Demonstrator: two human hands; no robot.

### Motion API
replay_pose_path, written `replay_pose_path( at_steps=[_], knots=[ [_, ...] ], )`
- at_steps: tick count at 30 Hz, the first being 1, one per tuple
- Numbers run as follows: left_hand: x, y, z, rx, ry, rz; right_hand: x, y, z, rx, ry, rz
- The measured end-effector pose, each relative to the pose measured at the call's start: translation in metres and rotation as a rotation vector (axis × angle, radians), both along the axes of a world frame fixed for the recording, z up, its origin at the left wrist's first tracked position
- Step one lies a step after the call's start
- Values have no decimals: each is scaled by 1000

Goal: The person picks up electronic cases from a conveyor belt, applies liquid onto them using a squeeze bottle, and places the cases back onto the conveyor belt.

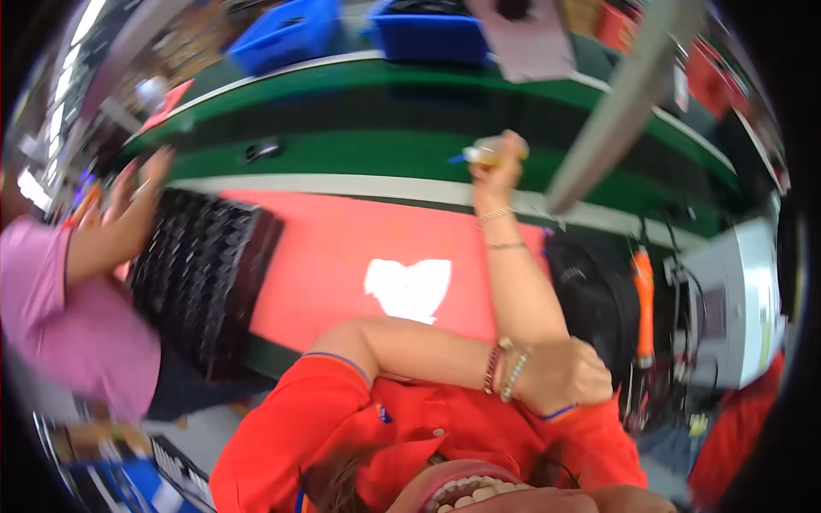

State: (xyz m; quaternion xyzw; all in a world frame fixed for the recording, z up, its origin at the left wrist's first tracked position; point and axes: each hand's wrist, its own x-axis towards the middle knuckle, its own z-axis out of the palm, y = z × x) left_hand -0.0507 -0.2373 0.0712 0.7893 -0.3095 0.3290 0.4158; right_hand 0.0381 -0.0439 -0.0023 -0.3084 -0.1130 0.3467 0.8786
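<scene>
My right arm reaches forward over the green conveyor. My right hand (499, 175) is closed around a small bottle (487, 154) with yellowish contents and a blue tip pointing left; blur hides its details. Across my body lies the other arm, with beaded bracelets at its wrist. My left hand (566, 376) rests at the bend of my right arm, fingers curled round it near the red sleeve. Beneath the arms is a pink mat (316, 248) bearing a bright white patch.
A stack of black trays (197, 256) stands left, beside a co-worker's hands (128, 192). A small dark object (262, 150) sits on the green conveyor (359, 128). Blue bins (432, 38) stand beyond. Right are a grey post (629, 107), an orange screwdriver (643, 299) and a pale box (744, 308).
</scene>
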Motion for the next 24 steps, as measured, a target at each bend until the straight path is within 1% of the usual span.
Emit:
replay_pose_path(
  at_steps=[3,4,6,7,9,10,11,13,14,15,17,18,19,20,21,23,24],
  knots=[
    [1,6,-4,-18,75,-52,1,2,-4,-23,-9,-20],
    [1,6,-4,-41,66,-130,1,1,-1,-51,-14,-26],
    [-1,9,-4,-118,164,-128,0,-1,0,-83,-20,-13],
    [-2,10,-5,-126,154,-188,0,-2,1,-86,-31,7],
    [-1,12,-7,-193,331,-179,1,0,-1,-91,-20,31],
    [0,14,-4,-212,433,-220,2,0,-1,-93,-25,51],
    [2,16,-3,-212,411,-271,3,-1,-2,-99,-31,71],
    [7,20,-5,-151,447,-311,0,-1,-1,-94,-14,40],
    [10,24,-7,-18,459,-298,-1,-2,-1,-98,-27,36],
    [14,26,-13,60,453,-328,-2,-3,1,-97,-40,42],
    [22,25,-23,-44,281,-398,-3,-7,4,-111,-56,37],
    [22,27,-23,-46,277,-403,-3,-6,3,-104,-77,58],
    [21,29,-23,19,358,-391,-3,-5,2,-97,-97,78],
    [20,28,-22,82,437,-381,-3,-4,1,-100,-90,40],
    [20,25,-22,78,434,-389,-2,-5,1,-106,-91,33],
    [17,24,-20,30,410,-256,-1,-4,1,-80,-108,33],
    [15,24,-17,34,407,-257,-1,-3,2,-77,-111,30]
  ],
)
